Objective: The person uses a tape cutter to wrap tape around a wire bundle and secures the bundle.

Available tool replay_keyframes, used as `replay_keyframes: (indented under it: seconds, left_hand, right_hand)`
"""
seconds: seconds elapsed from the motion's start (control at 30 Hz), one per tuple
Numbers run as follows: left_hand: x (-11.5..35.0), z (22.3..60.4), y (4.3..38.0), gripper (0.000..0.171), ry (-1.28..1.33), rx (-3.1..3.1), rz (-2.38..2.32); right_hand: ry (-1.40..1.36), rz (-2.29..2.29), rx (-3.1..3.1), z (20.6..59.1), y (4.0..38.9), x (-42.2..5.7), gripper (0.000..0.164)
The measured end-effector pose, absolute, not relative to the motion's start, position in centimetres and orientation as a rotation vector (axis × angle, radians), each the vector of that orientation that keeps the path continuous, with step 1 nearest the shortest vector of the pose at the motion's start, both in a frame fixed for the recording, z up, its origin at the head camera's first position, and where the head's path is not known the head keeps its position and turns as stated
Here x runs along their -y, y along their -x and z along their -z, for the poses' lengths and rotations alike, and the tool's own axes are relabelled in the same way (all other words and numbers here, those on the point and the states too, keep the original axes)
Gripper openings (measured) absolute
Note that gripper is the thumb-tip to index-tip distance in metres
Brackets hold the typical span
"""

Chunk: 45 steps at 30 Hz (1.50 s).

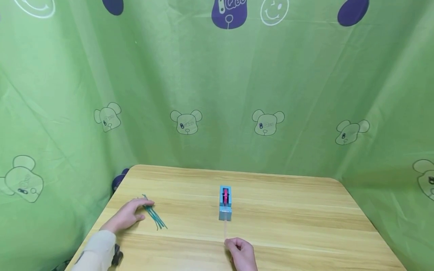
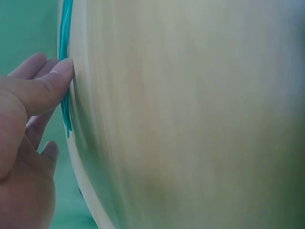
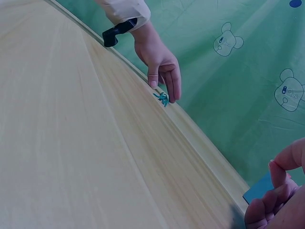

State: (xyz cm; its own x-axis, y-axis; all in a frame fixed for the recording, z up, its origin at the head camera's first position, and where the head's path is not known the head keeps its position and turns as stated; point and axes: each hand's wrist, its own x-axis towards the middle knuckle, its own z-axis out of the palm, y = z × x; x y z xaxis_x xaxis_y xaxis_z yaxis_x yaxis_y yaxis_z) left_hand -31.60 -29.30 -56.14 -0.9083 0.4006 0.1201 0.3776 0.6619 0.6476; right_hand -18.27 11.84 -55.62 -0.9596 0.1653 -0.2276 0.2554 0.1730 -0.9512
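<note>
A blue tape dispenser (image 1: 225,213) with a pink roll of tape (image 1: 225,196) stands upright near the middle of the table. From its front a strip of clear tape (image 1: 225,229) stretches toward me. My right hand (image 1: 241,253) pinches the strip's end between thumb and forefinger. On the left lies a loose bundle of thin green strands (image 1: 156,218). Over its far end is my left hand (image 1: 127,215), fingers extended and fingertips right at the strands. In the left wrist view those green strands (image 2: 66,107) run behind the fingers of the left hand (image 2: 35,109).
The wooden table (image 1: 291,226) has rounded far corners. A green curtain (image 1: 220,82) with printed bear heads surrounds it at the back and both sides. A black device (image 1: 117,256) sits at the left wrist beside a pale sleeve (image 1: 96,250).
</note>
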Motion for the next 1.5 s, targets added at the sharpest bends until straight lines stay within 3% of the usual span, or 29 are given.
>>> replay_keyframes:
  seconds: [0.23, 0.73, 1.5]
  left_hand:
    - [29.07, 56.19, 31.8, 0.047, -0.757, -2.912, -1.055]
    - [28.89, 56.45, 31.72, 0.027, -0.522, -3.034, -1.069]
    - [28.44, 56.45, 31.44, 0.017, -0.405, -3.072, -0.907]
  right_hand:
    - [-0.421, 1.933, -2.346, 55.59, 18.26, -11.85, 0.022]
    - [-0.415, 1.94, -2.338, 55.76, 18.37, -11.9, 0.021]
    - [-0.405, 1.958, -2.332, 55.81, 18.45, -11.87, 0.023]
